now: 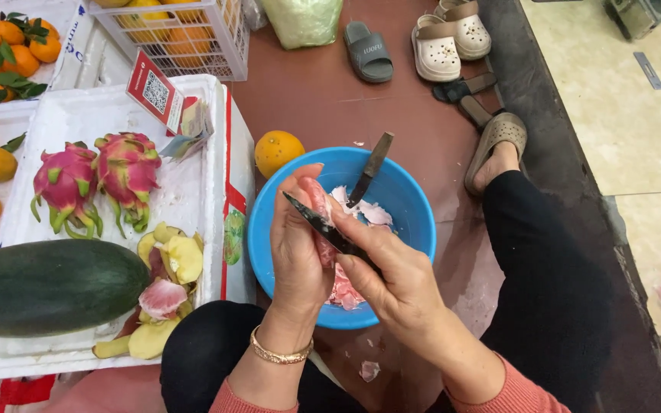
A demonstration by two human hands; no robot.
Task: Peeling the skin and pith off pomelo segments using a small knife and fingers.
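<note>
- Left hand: curled around pink fruit segment.
- Right hand: gripping dark knife, blade against segment.
- Blue bowl: beneath both hands, holding a second knife.

On the left, a white foam tray bears two dragon fruits, a dark watermelon and peelings. Sandals lie far.

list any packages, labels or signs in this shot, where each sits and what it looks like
Red and white card with a square code, tilted against the crate's front, upper left.
White foam box with red trim, left of the blue bowl, carrying fruit.
Green sticker on that box's right wall.
White plastic crate of yellow fruit, top centre.
Pale green bag, top, beside the crate.
</note>
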